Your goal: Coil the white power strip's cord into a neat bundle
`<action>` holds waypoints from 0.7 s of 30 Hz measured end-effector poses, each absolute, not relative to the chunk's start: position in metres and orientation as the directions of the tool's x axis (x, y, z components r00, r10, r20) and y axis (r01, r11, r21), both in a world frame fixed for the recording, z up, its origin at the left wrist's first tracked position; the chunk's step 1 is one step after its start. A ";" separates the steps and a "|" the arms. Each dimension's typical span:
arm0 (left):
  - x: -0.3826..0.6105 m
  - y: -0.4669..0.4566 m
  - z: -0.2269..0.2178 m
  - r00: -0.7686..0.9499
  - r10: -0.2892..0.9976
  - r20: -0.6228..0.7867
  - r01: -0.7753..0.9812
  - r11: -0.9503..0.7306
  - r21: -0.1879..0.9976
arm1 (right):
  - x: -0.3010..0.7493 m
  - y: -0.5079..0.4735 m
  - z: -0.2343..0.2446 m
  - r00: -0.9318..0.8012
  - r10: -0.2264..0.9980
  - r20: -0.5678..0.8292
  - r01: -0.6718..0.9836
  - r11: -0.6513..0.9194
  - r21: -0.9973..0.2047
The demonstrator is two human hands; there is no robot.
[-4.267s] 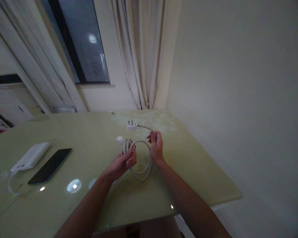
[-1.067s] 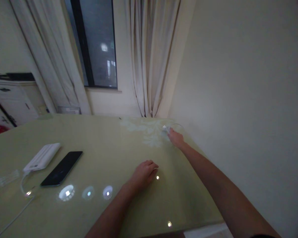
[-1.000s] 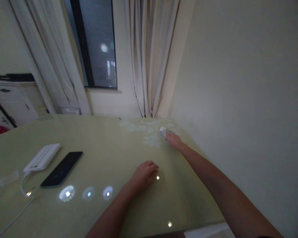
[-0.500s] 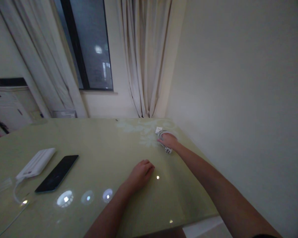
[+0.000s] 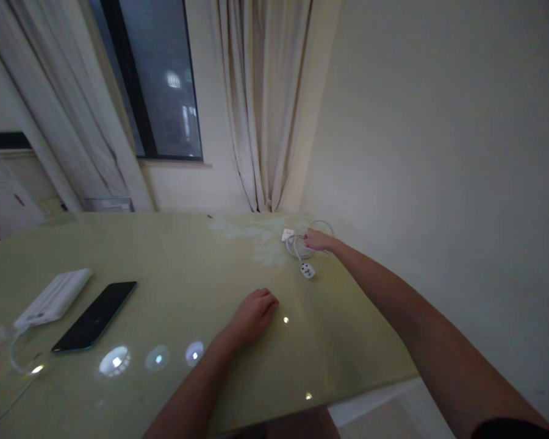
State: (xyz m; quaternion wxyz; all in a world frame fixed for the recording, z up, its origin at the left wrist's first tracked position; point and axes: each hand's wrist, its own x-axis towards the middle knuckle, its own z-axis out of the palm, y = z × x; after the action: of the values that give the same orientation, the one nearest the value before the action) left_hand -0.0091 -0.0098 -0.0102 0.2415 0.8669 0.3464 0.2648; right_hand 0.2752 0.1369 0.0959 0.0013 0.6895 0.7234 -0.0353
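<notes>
The cord (image 5: pixel 293 249) lies in loose loops on the far right part of the counter (image 5: pixel 178 256), near the wall (image 5: pixel 421 183). The right hand (image 5: pixel 318 239) reaches over the loops with bent fingers touching them; whether its grip is closed around any strand, I cannot tell. A white plug (image 5: pixel 307 270) lies on the near side of the loops, and a white block (image 5: pixel 288 234) sits at their left. The left hand (image 5: pixel 254 314) rests palm down on the counter, fingers loosely curled, its grip hidden underneath. Well to the left lie a black phone (image 5: pixel 96 317) and a white power bank (image 5: pixel 53 297), side by side.
</notes>
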 end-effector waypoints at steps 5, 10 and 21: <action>-0.010 -0.011 -0.009 0.620 0.735 0.274 0.475 -0.630 0.615 | 0.279 0.128 0.086 -0.089 0.996 0.026 0.982 0.083 0.170; -0.009 -0.011 -0.006 0.618 0.736 0.276 0.469 -0.627 0.623 | 0.267 0.121 0.071 -0.294 0.947 0.130 0.906 0.232 0.353; -0.009 -0.008 -0.012 0.608 0.743 0.280 0.473 -0.622 0.624 | 0.267 0.143 0.081 -0.624 0.770 0.133 0.684 0.456 0.569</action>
State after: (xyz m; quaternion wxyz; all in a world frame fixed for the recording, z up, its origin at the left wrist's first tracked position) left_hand -0.0088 -0.0079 -0.0117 0.2530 0.8604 0.3533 0.2664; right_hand 0.2672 0.1434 0.0812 0.0719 0.4276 0.8503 0.2984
